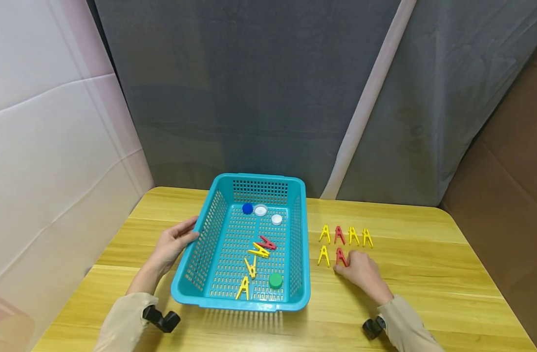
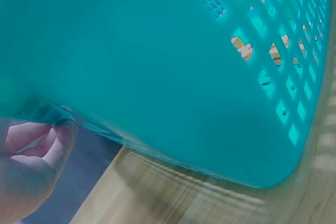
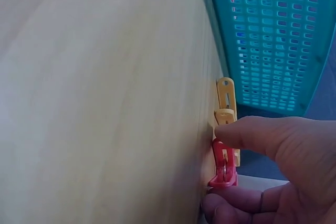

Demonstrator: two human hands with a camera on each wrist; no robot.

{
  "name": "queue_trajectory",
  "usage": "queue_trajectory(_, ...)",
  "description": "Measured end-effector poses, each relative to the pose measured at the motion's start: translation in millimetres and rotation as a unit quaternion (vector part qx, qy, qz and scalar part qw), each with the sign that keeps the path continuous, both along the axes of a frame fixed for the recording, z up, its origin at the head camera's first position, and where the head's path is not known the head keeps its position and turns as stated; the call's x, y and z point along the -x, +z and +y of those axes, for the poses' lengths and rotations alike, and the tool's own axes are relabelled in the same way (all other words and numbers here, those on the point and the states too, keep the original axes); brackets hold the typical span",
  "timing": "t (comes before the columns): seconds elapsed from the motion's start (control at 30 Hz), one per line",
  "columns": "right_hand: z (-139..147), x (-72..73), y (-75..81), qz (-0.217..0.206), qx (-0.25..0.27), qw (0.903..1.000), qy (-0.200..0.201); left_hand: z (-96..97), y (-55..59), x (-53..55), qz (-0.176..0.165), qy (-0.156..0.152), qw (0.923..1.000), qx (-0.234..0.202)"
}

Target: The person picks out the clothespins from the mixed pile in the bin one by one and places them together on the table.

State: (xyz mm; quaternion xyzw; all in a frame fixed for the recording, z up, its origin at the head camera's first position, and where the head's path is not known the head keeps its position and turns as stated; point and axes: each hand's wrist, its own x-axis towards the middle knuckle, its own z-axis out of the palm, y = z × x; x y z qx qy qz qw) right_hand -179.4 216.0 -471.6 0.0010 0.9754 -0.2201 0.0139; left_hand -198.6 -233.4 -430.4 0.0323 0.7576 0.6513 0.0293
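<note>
A turquoise plastic basket (image 1: 241, 304) stands on the table, and my left hand (image 1: 169, 249) grips its left rim. The left wrist view has the thumb and fingers of that hand (image 2: 37, 161) pinching the basket's edge (image 2: 157, 103). To the right of the basket, my right hand (image 1: 360, 274) holds a red clothespin (image 1: 340, 256) between thumb and fingers, down at the tabletop. In the right wrist view the red clothespin (image 3: 224, 166) sits between the thumb and the curled fingers. A yellow clothespin (image 1: 323, 256) lies just left of it.
Behind the right hand runs a row of yellow clothespins (image 1: 354, 235) with one red clothespin (image 1: 339, 234) among them. Inside the basket lie several clothespins (image 1: 250, 267), a blue cap (image 1: 247, 208), two white caps (image 1: 276, 219) and a green cap (image 1: 275, 280). A grey curtain (image 1: 268, 98) hangs behind the table.
</note>
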Motion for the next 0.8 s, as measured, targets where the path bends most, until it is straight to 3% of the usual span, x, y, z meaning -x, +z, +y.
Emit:
queue_trajectory(0.37,2.4,5.3,7.8,0.027,0.043,0.9985,0.018,-0.8,-0.6,-0.1,-0.001,0.000,1.0000,-0.002)
queue_trajectory(0.8,-14.3,24.2,46.3,0.103,0.082,0.9903,0.045,-0.5,0.7,0.3,0.003,-0.004,0.9999,0.011)
